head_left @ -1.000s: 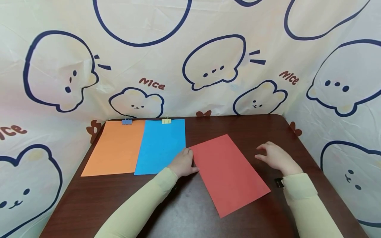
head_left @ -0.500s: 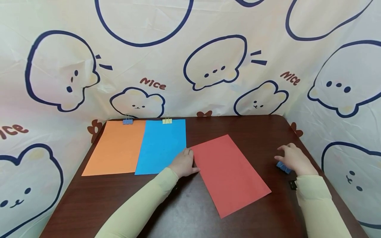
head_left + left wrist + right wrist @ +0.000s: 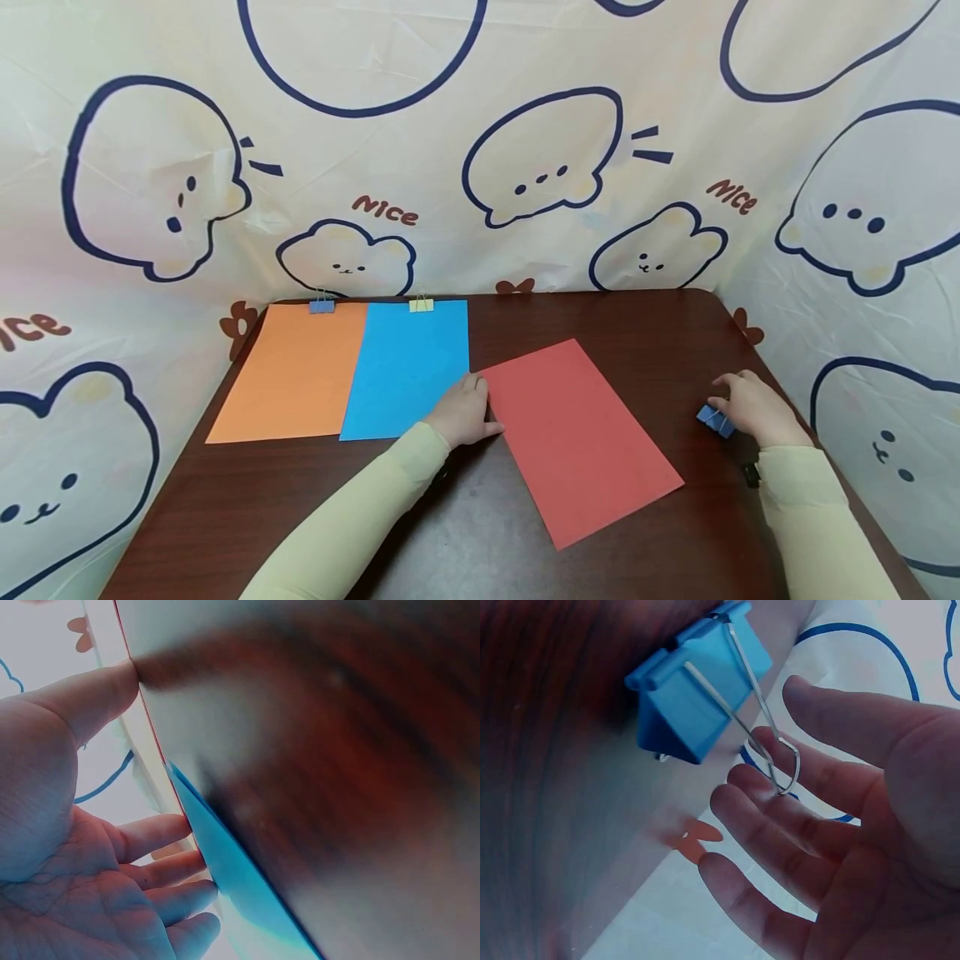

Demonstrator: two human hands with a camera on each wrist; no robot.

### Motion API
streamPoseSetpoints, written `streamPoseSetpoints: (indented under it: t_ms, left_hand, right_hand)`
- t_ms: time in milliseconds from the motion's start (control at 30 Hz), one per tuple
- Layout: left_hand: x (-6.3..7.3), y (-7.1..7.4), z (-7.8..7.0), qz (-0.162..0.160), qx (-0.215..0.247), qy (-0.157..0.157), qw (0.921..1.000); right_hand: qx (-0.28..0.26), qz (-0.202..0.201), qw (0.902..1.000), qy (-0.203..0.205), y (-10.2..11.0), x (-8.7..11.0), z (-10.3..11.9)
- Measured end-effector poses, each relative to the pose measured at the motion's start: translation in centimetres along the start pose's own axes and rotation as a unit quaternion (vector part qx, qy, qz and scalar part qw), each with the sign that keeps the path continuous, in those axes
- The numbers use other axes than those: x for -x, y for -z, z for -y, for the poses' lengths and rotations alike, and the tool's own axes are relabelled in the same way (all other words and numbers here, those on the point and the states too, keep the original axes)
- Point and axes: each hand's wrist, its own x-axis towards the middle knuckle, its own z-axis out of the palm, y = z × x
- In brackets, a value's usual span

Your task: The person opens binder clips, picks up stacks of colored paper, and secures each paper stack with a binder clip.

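A red sheet of paper (image 3: 585,450) lies slanted on the dark wooden table. My left hand (image 3: 461,410) rests at its upper left corner, fingers and thumb spread along the edge; in the left wrist view the sheet shows only as a thin red line beside the fingertips. At the right, my right hand (image 3: 759,408) is over a blue binder clip (image 3: 715,421). From the right wrist, the clip (image 3: 697,690) sits on the table with its wire handle reaching between my thumb and loosely bent fingers (image 3: 765,840), which stay apart.
Left of the red sheet lie an orange sheet (image 3: 288,375) and a blue sheet (image 3: 408,375) side by side. A blue clip (image 3: 322,307) and a yellow clip (image 3: 422,305) sit on their far edges. A printed curtain (image 3: 525,250) surrounds the table (image 3: 525,317).
My right hand has moved right, away from the red sheet, and down to the blue binder clip, which has come into sight. The left hand and the sheets have stayed put.
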Motion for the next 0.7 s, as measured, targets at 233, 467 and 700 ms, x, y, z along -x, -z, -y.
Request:
streamPoseSetpoints:
  t_ms: [233, 467, 700]
  left_hand:
    - [0.0, 0.1, 0.0, 0.001, -0.005, 0.0, 1.0]
    - [0.1, 0.1, -0.1, 0.003, -0.001, 0.002, 1.0]
    - [0.0, 0.0, -0.1, 0.004, 0.001, 0.006, 1.0]
  right_hand:
    - [-0.006, 0.008, 0.9999, 0.013, -0.5, -0.1, -0.5]
    - [-0.026, 0.02, 0.9995, 0.004, -0.3, -0.3, -0.9]
    - [-0.017, 0.033, 0.9993, 0.002, -0.1, -0.2, -1.3]
